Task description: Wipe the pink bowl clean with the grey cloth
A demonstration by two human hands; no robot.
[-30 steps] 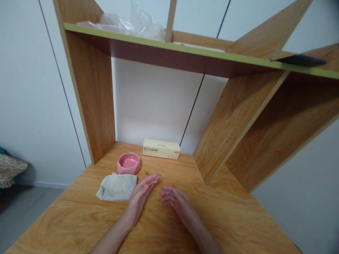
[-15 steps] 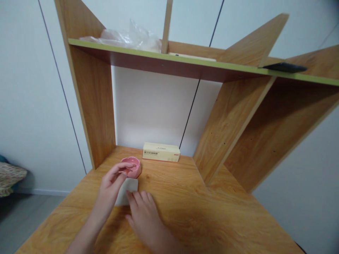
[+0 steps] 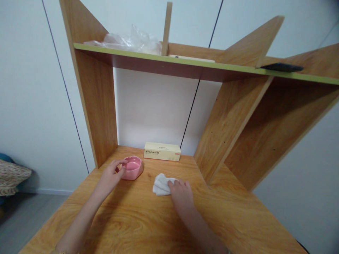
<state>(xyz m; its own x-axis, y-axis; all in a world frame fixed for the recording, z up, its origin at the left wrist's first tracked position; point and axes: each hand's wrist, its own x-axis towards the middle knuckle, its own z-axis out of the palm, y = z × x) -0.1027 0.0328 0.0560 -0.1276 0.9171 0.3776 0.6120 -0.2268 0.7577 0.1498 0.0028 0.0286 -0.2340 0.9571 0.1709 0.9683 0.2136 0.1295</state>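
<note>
Lying at the left edge of the frame, a patterned fabric shows a woven-looking surface. At lower left centre, the left hand has its thumb and forefinger spread around the near-left rim of a pink dish; the fingertips seem to touch it, though I cannot tell whether they grip. The dish stands upright on the counter, its walls faceted, smooth and slightly glossy, with no clear long axis.

Above, on the green-edged shelf, lies a crumpled, translucent plastic bag. At the centre, by the back of the wood-grained counter, a pale cardboard box lies with its long axis across the frame.

Below it, a white cloth is bunched in soft folds, well apart from the dish. The right hand is the nearer one to it, fingers closed on its right end, so the fabric extends left from the fingertips, toward the dish, roughly crosswise. At upper right, a flat dark object rests on the shelf.
</note>
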